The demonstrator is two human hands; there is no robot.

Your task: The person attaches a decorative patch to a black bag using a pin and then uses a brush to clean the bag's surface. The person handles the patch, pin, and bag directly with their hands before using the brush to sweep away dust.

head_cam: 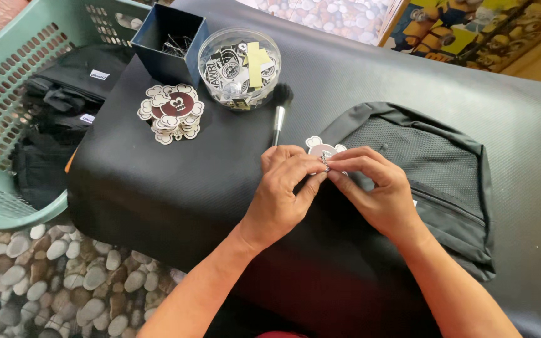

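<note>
Left hand [282, 188] and right hand [374, 188] fingers pinch a small metal chain [325, 160] on a flower-shaped tag [318, 148], over the black bag [433, 169].

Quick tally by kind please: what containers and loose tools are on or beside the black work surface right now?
Green plastic basket: 1
Dark blue box: 1
Clear round tub: 1
Brush: 1
Total: 4
</note>
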